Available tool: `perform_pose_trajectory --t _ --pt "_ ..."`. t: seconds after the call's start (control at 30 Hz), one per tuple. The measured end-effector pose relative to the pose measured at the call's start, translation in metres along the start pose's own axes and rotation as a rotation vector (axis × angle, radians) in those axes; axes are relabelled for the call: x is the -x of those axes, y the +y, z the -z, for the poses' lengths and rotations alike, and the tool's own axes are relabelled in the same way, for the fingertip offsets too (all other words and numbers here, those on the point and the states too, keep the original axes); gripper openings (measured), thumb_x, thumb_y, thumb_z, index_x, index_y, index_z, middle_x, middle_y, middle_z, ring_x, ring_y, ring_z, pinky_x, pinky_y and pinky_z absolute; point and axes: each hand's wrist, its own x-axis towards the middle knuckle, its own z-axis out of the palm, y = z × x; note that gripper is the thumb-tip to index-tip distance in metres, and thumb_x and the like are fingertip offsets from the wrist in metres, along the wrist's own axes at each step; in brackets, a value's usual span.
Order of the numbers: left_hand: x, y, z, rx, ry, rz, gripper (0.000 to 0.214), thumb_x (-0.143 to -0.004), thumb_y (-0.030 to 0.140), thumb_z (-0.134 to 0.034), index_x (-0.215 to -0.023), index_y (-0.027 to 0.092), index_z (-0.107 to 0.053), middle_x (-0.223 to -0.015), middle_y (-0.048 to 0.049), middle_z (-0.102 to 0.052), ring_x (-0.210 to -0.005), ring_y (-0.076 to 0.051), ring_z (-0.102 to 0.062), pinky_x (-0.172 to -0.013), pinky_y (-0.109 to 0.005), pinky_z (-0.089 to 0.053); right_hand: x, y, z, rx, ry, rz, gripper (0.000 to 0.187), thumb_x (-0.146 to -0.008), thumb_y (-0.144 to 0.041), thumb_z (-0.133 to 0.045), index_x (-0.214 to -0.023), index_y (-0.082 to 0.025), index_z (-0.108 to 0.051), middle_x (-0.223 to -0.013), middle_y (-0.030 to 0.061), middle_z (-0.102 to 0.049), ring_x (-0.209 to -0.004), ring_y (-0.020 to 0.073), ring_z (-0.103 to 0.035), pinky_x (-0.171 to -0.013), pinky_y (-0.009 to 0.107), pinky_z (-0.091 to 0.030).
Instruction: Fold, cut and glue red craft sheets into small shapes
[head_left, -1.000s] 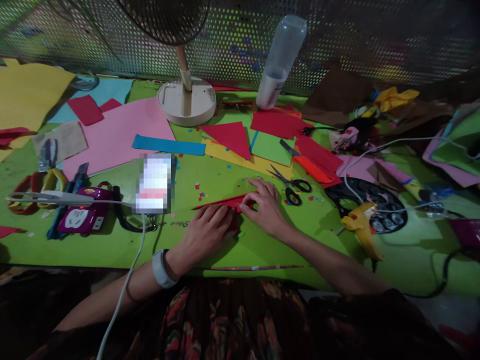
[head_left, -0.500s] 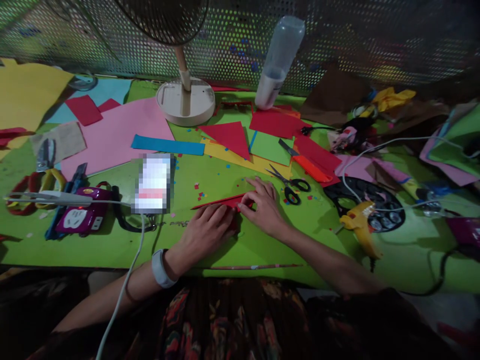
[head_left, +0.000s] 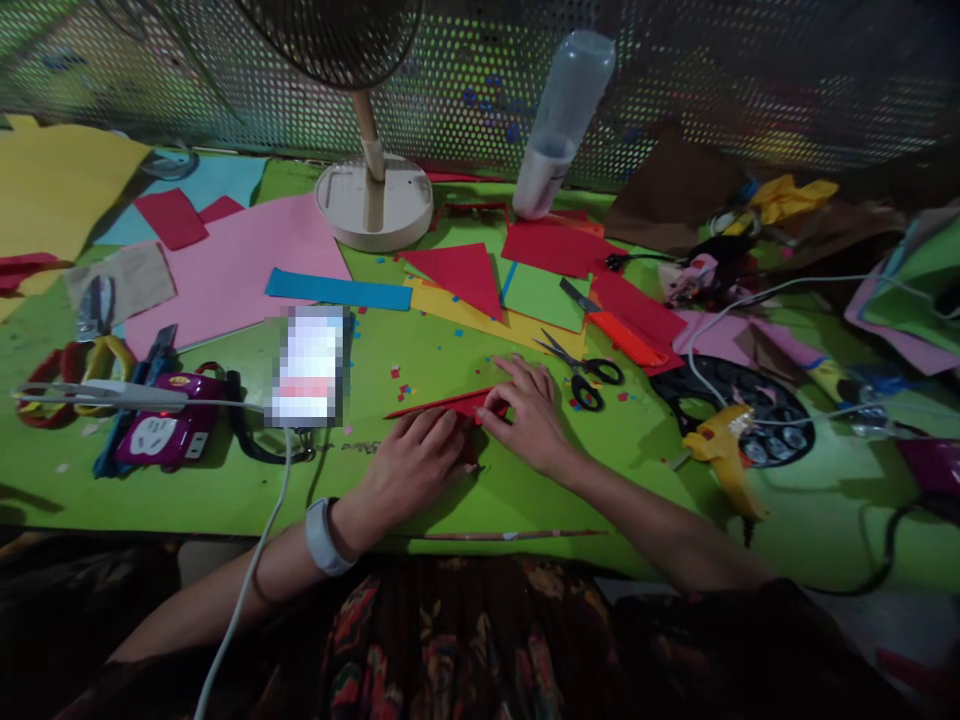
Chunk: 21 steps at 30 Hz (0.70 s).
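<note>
A folded piece of red paper (head_left: 442, 403) lies on the green table (head_left: 225, 480) in front of me. My left hand (head_left: 409, 465) lies flat on its near part, fingers stretched out and pressing it down. My right hand (head_left: 529, 415) rests on the paper's right end, fingers bent and pinching the fold. Most of the paper is hidden under both hands. A white band sits on my left wrist.
Black scissors (head_left: 581, 375) and an orange cutter (head_left: 619, 330) lie just right of my hands. A yellow glue gun (head_left: 724, 450) is farther right. A fan base (head_left: 373, 200), a white bottle (head_left: 559, 125), coloured sheets and a phone (head_left: 307, 365) fill the back and left.
</note>
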Motion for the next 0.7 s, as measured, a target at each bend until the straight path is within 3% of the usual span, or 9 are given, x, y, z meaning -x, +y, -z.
perform_pose_trajectory --t 0.23,0.37,0.47,0.53,0.6,0.7 --pt "-0.001 0.000 0.000 0.021 -0.001 -0.004 0.042 -0.093 0.047 -0.049 -0.112 0.013 -0.061 -0.114 -0.0131 -0.061 -0.103 -0.028 -0.056 -0.086 -0.040 -0.046 0.003 0.002 -0.004 0.076 0.007 0.028 0.021 -0.087 -0.041 -0.056 -0.091 -0.020 -0.059 -0.144 0.0105 -0.046 -0.140 0.0294 -0.028 -0.114 0.054 -0.016" --pt "-0.001 0.000 -0.001 0.019 0.016 0.005 0.044 -0.091 0.048 -0.050 -0.116 0.013 -0.060 -0.111 -0.0136 -0.062 -0.104 -0.028 -0.055 -0.085 -0.040 -0.045 0.006 0.009 -0.002 0.120 0.004 0.023 0.027 -0.091 -0.044 -0.051 -0.100 -0.019 -0.058 -0.143 0.0145 -0.045 -0.140 0.0309 -0.027 -0.114 0.057 -0.016" --pt "-0.001 0.001 -0.002 0.013 0.032 -0.008 0.047 -0.091 0.048 -0.051 -0.122 0.013 -0.057 -0.113 -0.0143 -0.061 -0.105 -0.028 -0.055 -0.084 -0.040 -0.045 0.007 0.016 0.009 0.070 0.080 0.001 0.024 -0.089 -0.043 -0.055 -0.096 -0.020 -0.058 -0.136 0.0147 -0.051 -0.135 0.0321 -0.035 -0.110 0.057 -0.024" --pt "-0.001 0.001 -0.004 0.006 0.030 -0.022 0.047 -0.091 0.049 -0.051 -0.119 0.012 -0.058 -0.113 -0.0144 -0.061 -0.105 -0.028 -0.055 -0.084 -0.040 -0.045 0.007 0.018 0.019 -0.038 0.131 -0.041 0.023 -0.087 -0.043 -0.058 -0.093 -0.021 -0.058 -0.122 0.0136 -0.060 -0.122 0.0302 -0.050 -0.101 0.052 -0.038" --pt "0.000 0.001 -0.005 -0.003 0.022 -0.030 0.044 -0.091 0.050 -0.050 -0.111 0.012 -0.061 -0.111 -0.0143 -0.061 -0.103 -0.029 -0.055 -0.085 -0.040 -0.045 0.005 0.018 0.026 -0.191 0.040 -0.118 0.024 -0.085 -0.045 -0.060 -0.088 -0.021 -0.057 -0.097 0.0093 -0.068 -0.093 0.0241 -0.064 -0.080 0.041 -0.051" --pt "0.000 0.001 -0.006 -0.007 0.022 -0.026 0.043 -0.091 0.050 -0.050 -0.107 0.012 -0.063 -0.110 -0.0144 -0.061 -0.102 -0.028 -0.055 -0.085 -0.041 -0.045 -0.004 0.012 0.026 -0.396 -0.334 -0.266 0.028 -0.083 -0.046 -0.061 -0.077 -0.020 -0.055 -0.062 0.0011 -0.065 -0.052 0.0146 -0.061 -0.049 0.026 -0.047"
